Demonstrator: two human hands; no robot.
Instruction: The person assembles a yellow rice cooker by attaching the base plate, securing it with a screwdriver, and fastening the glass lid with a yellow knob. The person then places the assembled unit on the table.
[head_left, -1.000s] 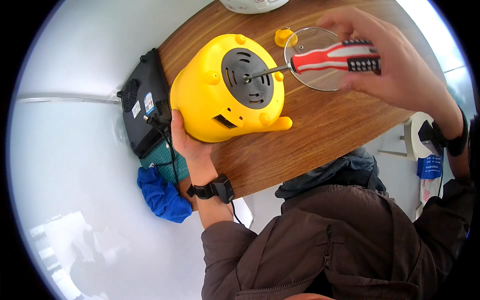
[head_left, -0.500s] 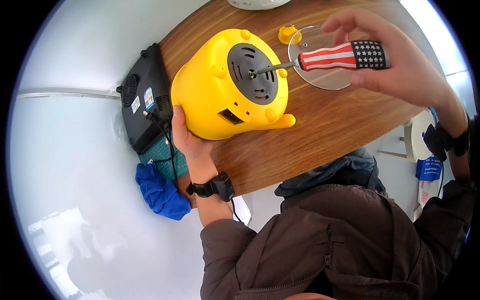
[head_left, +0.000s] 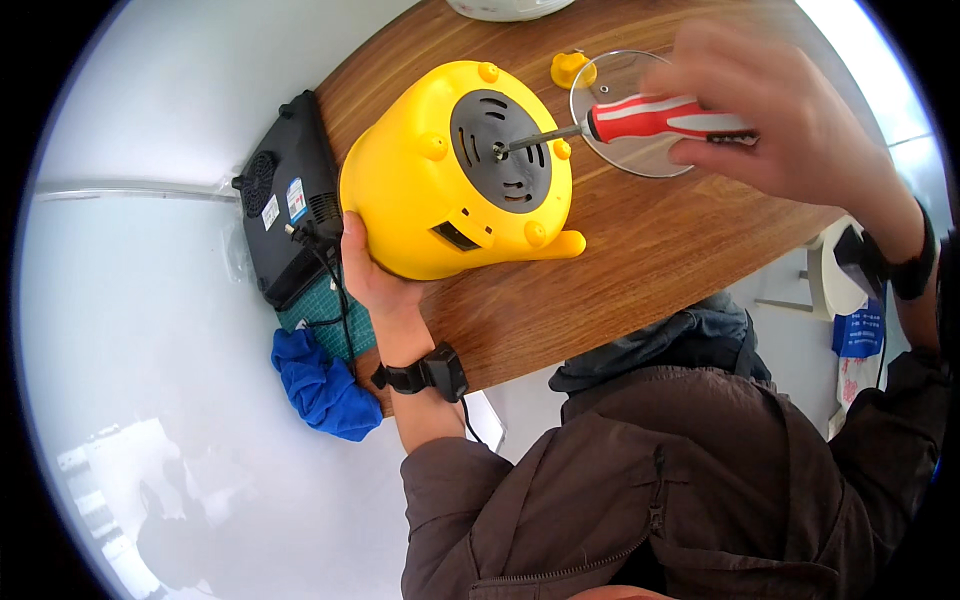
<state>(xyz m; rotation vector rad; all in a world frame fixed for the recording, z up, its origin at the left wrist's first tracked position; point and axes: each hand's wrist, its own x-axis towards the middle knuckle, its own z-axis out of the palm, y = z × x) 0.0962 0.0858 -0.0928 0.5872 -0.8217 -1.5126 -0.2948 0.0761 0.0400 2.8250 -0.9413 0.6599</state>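
plainly, the right hand (head_left: 770, 120), blurred, has its fingers closed around the red, white and black handle of a screwdriver (head_left: 645, 118), thumb below and the others above. leftward from those fingers, the metal shaft (head_left: 545, 139) runs to a hole at the middle of a dark grey base plate (head_left: 485, 178); how deep the tip sits is hard to tell. the plate, cut with curved slots, belongs to a yellow appliance (head_left: 395, 190) tipped on its side between the hands, its underside facing the right fingers, with 4 small feet showing. the left hand (head_left: 385, 288) grips the appliance from the lower left, 1 digit pressed along its wall and the rest hidden behind it. just beyond the right fingertips, partly covered by them, lies a clear glass lid (head_left: 625, 160) with a metal rim, a small yellow knob (head_left: 570, 69) beside its far left edge. left of the left fingers rest a black device (head_left: 285, 225), a green mat (head_left: 322, 300) and, nearer the person, a blue cloth (head_left: 325, 385). a wooden table (head_left: 560, 310) spreads beneath the fingers of each hand.
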